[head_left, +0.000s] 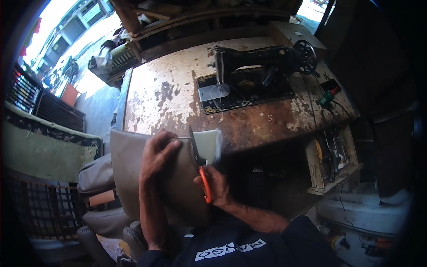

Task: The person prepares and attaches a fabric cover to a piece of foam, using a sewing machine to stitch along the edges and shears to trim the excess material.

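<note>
A large grey-brown sheet that looks like leatherette [126,151] hangs over the near edge of the table and toward my lap. My left hand [159,153] is closed at the sheet's upper edge, with a thin pale strip coming out from its fingertips toward the blades. Scissors with orange handles [205,184] are in my right hand [217,186]. Their dark blades point away from me, beside the sheet's right part. Just right of the blades shows a pale greenish-white piece [207,144]. How far the blades are parted is hard to tell.
A black sewing machine [262,60] stands on the worn, paint-flaked table [164,89], loose thread near its needle. An open drawer [333,160] with tools juts out at the right. Grey-brown covered pieces [104,222] are piled at my left. A cardboard box [296,33] sits behind the machine.
</note>
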Motion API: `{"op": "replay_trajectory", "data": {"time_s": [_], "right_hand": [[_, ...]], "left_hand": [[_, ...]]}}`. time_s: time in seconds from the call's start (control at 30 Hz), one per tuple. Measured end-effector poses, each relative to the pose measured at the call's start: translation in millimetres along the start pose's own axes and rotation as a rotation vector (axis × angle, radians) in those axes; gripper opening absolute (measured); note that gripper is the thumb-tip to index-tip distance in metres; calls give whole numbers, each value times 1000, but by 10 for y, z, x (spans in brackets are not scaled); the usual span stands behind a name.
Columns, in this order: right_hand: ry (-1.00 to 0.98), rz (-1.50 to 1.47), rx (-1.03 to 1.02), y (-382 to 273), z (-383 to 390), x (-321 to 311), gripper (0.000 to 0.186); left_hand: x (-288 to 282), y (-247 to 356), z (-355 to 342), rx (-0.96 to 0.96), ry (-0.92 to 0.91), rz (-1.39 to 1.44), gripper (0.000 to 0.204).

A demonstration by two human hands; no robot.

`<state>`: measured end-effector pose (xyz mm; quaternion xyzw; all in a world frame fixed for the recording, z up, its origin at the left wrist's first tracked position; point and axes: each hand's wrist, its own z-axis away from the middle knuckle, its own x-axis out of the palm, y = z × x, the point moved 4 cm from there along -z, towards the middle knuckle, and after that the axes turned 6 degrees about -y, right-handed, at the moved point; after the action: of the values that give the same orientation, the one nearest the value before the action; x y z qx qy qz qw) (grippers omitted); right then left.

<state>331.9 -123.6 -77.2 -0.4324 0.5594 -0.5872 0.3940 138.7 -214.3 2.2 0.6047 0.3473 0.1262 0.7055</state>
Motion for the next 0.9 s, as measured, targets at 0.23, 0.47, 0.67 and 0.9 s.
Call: {"op": "replay_trajectory", "data": {"time_s": [0.23, 0.47, 0.67, 0.9], "right_hand": [[208, 345, 112, -450, -382, -847, 46], [567, 553, -319, -1400, -281, -2141, 34], [1570, 756, -154, -1352, 446, -5134, 29], [1174, 855, 853, -946, -713, -5758, 99]], "left_hand": [[-219, 86, -139, 92, 104, -142, 20], [-89, -471, -751, 3, 299, -301, 33], [277, -770, -940, -26, 231, -652, 35], [170, -728, -876, -60, 272, -725, 31]]}}
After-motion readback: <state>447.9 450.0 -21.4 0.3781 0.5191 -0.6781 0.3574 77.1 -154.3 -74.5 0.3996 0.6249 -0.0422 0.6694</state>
